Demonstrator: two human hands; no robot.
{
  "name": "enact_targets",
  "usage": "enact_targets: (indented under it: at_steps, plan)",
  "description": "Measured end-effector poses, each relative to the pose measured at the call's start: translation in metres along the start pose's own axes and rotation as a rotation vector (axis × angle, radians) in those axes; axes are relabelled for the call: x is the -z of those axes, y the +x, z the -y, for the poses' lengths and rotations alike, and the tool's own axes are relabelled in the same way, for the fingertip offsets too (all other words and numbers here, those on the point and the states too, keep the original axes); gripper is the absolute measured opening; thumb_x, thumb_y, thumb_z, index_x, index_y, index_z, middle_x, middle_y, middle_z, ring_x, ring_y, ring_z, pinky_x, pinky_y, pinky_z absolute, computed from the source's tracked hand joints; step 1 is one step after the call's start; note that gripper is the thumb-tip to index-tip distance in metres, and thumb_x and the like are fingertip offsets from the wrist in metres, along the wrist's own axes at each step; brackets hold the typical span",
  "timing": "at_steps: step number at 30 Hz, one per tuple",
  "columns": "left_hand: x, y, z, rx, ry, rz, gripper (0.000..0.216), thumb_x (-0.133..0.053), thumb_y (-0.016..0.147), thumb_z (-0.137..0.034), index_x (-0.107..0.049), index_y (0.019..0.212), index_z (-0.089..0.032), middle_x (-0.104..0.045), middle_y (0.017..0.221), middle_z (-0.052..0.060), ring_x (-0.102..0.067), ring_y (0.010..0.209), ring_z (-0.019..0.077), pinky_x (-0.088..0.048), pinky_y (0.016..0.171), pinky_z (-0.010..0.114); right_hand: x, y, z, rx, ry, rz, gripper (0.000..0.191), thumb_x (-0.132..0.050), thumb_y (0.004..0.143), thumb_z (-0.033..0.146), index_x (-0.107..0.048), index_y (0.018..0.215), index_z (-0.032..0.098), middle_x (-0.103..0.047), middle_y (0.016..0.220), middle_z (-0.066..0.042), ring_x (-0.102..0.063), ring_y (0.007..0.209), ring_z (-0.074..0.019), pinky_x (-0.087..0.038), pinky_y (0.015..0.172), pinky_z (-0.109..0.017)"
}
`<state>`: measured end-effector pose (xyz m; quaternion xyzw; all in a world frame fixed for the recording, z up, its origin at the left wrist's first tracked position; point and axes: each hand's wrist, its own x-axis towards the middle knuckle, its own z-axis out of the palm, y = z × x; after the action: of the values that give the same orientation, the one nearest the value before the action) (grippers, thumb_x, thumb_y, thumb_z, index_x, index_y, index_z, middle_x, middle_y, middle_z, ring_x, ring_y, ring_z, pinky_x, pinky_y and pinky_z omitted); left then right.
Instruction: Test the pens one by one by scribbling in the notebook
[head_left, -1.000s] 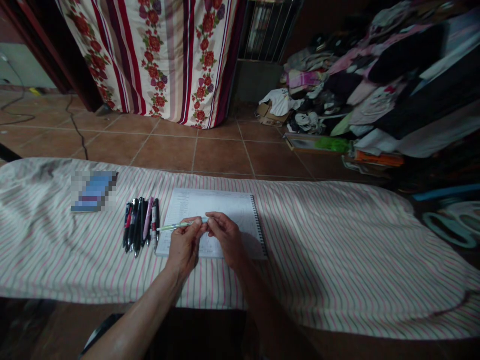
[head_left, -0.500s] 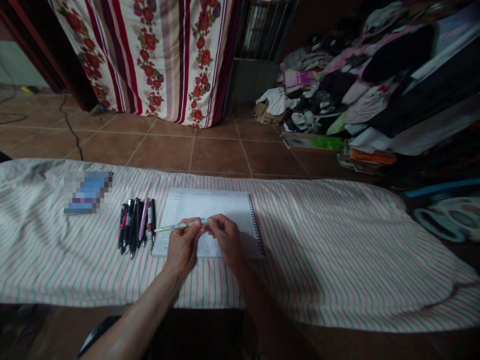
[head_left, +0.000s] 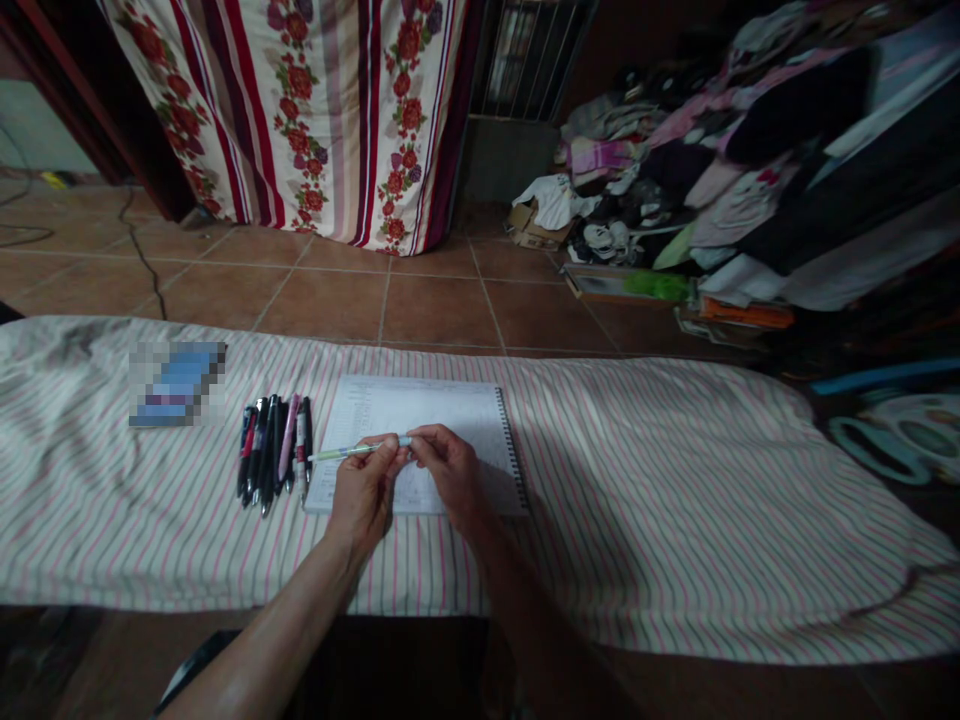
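Note:
A slim pale green and light blue pen (head_left: pixel 346 452) lies level across my two hands, its thin end pointing left. My left hand (head_left: pixel 364 487) is closed around its middle, thumb on top. The fingertips of my right hand (head_left: pixel 448 468) pinch the light blue end; the exact grip there is partly hidden by the fingers. Beneath both hands is a spiral notebook (head_left: pixel 435 400), open to a page with faint writing, its wire binding on the right. Just left of it several pens (head_left: pixel 271 450), mostly black with a pink one, lie side by side.
A striped cloth (head_left: pixel 675 480) covers the low surface. A blurred-out blue rectangular item (head_left: pixel 178 384) lies at its left. Beyond are a tiled floor (head_left: pixel 330 290), a floral curtain (head_left: pixel 337 120) and a heap of clothes (head_left: pixel 675 170). A light-coloured object (head_left: pixel 911 435) stands past the right edge.
Almost nothing differs. My right fingers have shifted very slightly left along the pen's end, and both hands still hold it over the notebook.

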<state>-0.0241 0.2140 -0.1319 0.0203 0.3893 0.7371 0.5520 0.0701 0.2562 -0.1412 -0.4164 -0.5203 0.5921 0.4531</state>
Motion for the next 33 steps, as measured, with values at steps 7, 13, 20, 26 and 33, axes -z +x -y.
enact_targets:
  at_steps: [7,13,20,26,33]
  plan:
    - [-0.0013,-0.0011,0.0005,-0.028,0.072,0.021,0.033,-0.087,0.044,-0.018,-0.066,0.068,-0.010,-0.067,0.062,0.003,-0.063,0.058,0.0091,-0.052,0.063,0.017,0.0010,-0.0008,0.0004,-0.093,-0.046,0.030,0.029,-0.057,0.074,0.044,-0.057,0.063,0.017,-0.054,0.052,0.002,-0.047,0.047,-0.0084,-0.037,0.046,-0.021]
    - [0.0001,-0.0014,0.0027,-0.034,0.110,0.017,0.034,-0.087,0.043,-0.021,-0.066,0.068,-0.011,-0.066,0.060,0.001,-0.062,0.058,0.0087,-0.050,0.062,0.018,0.0016,-0.0014,0.0017,-0.053,-0.073,-0.021,0.024,-0.058,0.073,0.037,-0.056,0.060,0.017,-0.051,0.049,0.004,-0.045,0.047,-0.0083,-0.036,0.047,-0.021]
    - [-0.0011,-0.0009,0.0020,-0.028,0.077,0.020,0.031,-0.086,0.044,-0.018,-0.066,0.066,-0.010,-0.066,0.062,0.001,-0.060,0.058,0.0072,-0.050,0.061,0.016,0.0005,-0.0014,0.0021,-0.027,-0.019,-0.006,0.015,-0.060,0.070,0.033,-0.061,0.067,0.017,-0.057,0.055,0.002,-0.049,0.051,-0.0099,-0.040,0.051,-0.023]
    - [0.0009,0.0003,0.0011,-0.021,0.058,0.036,0.029,-0.085,0.046,-0.017,-0.066,0.066,-0.010,-0.065,0.064,0.001,-0.062,0.063,0.0082,-0.052,0.066,0.017,-0.0009,0.0003,-0.0026,0.025,0.028,-0.009,0.013,-0.062,0.069,0.031,-0.063,0.073,0.018,-0.058,0.058,0.003,-0.050,0.053,-0.0098,-0.042,0.053,-0.023]
    - [-0.0013,-0.0024,-0.0015,-0.094,0.141,0.037,0.031,-0.085,0.048,-0.021,-0.065,0.070,-0.011,-0.066,0.062,0.001,-0.061,0.057,0.0088,-0.050,0.061,0.019,-0.0023,-0.0027,0.0014,-0.058,0.051,0.010,0.025,-0.060,0.074,0.041,-0.064,0.078,0.017,-0.060,0.060,0.001,-0.053,0.055,-0.0104,-0.044,0.056,-0.024]
